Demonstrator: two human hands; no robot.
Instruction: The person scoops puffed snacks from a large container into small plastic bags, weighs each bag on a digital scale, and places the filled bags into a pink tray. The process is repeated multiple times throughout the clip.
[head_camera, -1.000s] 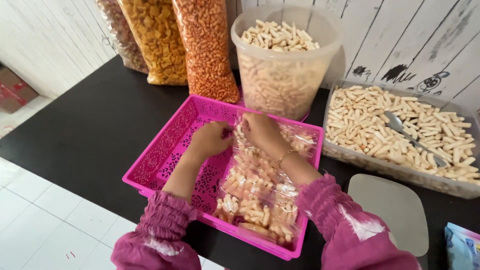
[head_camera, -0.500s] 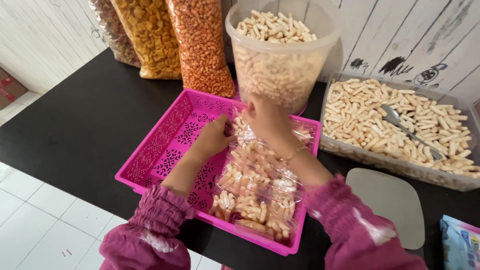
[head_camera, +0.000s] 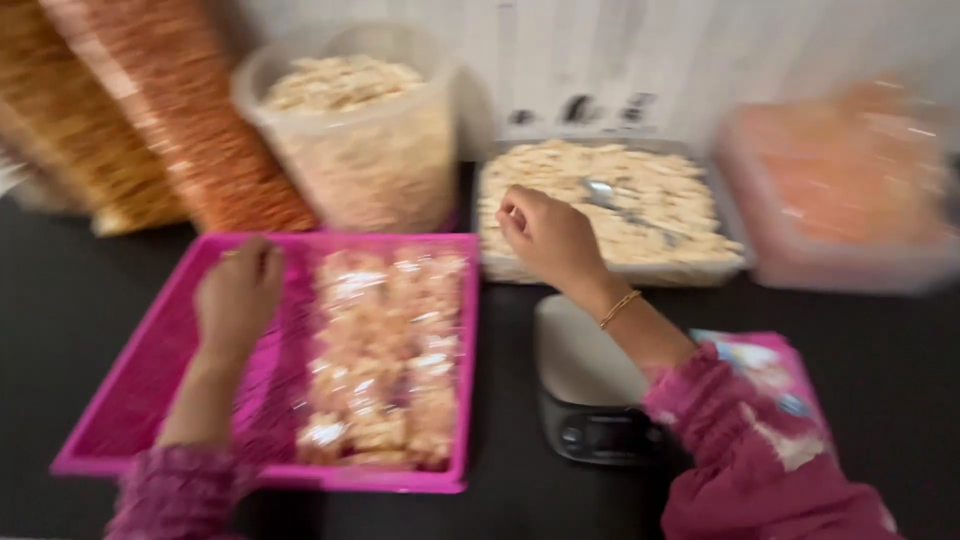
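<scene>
Pink plastic, a perforated rectangular tray (head_camera: 130, 400) sits at the near left of the black worktop (head_camera: 60, 300), with small clear bags of pale snack sticks (head_camera: 385, 360) stacked along its right half. The left hand (head_camera: 238, 295) rests inside the tray just left of the bags, fingers loosely curled, holding nothing visible. The right hand (head_camera: 545, 235) hovers over the near left edge of a shallow clear tub of pale snack sticks (head_camera: 640, 195), fingers curled in; blur hides any contents. A grey kitchen scale (head_camera: 585, 385) lies beneath that wrist.
</scene>
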